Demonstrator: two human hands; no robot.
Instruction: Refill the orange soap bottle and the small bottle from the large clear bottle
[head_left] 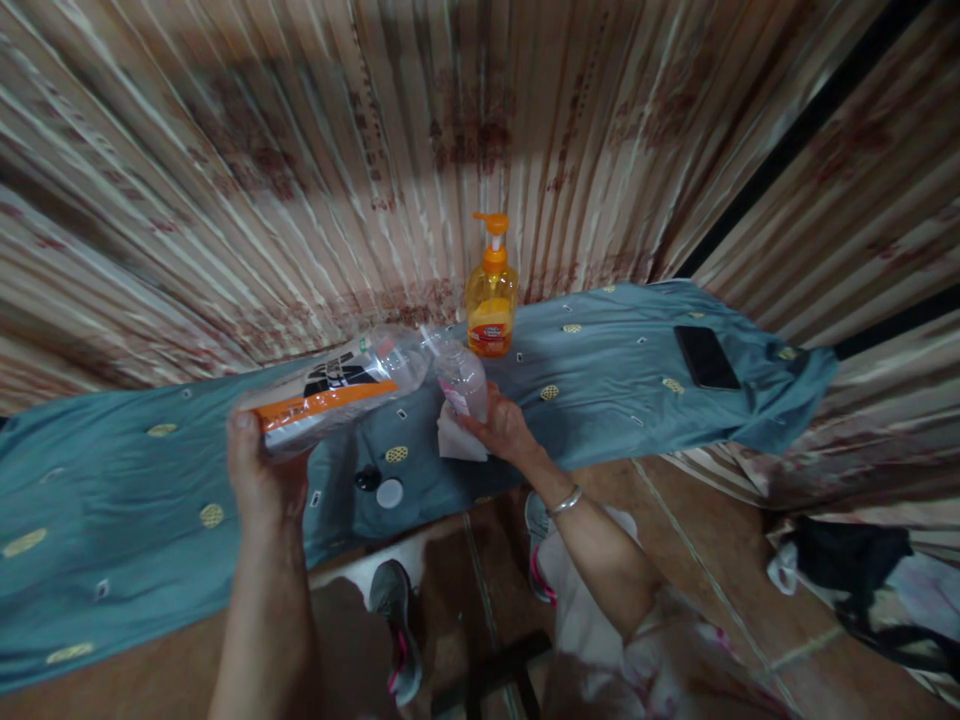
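My left hand (262,470) is closed around the base of a large clear plastic bottle (330,392) with an orange, white and black label. The bottle lies tilted nearly level, its neck pointing right. In my right hand (502,425) is a smaller clear bottle (461,378) with a pinkish label, leaning left. The necks of the two bottles are close together; whether they touch I cannot tell. Under the smaller bottle, a white folded piece (459,440), perhaps tissue, rests on the cloth. Below the large bottle lie a black cap (367,479) and a white round lid (389,493).
An orange pump bottle (491,300) stands behind the smaller bottle, by the patterned curtain (420,150). A black phone (706,357) lies on the right of the blue-green cloth (600,390) covering the narrow table. Dark and pale bags (855,560) sit on the tiled floor at right.
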